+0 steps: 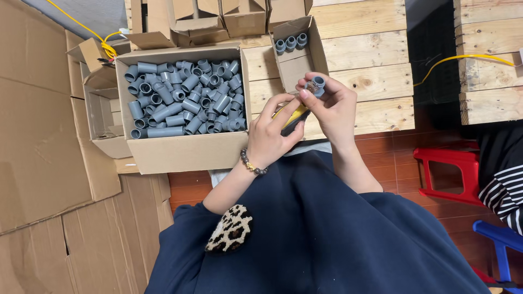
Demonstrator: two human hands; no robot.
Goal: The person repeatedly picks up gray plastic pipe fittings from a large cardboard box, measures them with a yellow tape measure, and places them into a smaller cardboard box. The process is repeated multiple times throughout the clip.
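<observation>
A large open carton (180, 147), heaped with loose grey pipe fittings (185, 98), is taken here as the landmark on a pale wooden pallet (376, 49). Flattened brown cardboard (49, 141) is spread to the left of the carton, with a smaller empty box (106, 120) pressed against its left wall and a yellow cord (87, 30) trailing above that. Behind the carton, several small open boxes (218, 19) are lined up; no label or printing can be made out on any package.

Just right of the carton's front corner, the left hand (269, 136), wearing a beaded bracelet (253, 165), is curled closed around a yellow-and-black object (294, 117), whose kind cannot be told. Further right, the right hand (332, 106) is pinched shut on a single grey fitting (317, 83), held up by thumb and fingertips with its open end facing the camera. Directly above both hands, a narrow carton (297, 60) with three fittings (290, 42) standing at its far end is seen.

The step is judged to be done best with the fitting kept steady at the fingertips, its bore turned squarely towards the yellow object, and both hands held low over the pallet so a slipped piece is not lost.

Far right of the carton, a red stool (449, 174) and a blue stool (498, 237) are placed beside another person's striped sleeve (506, 188).
</observation>
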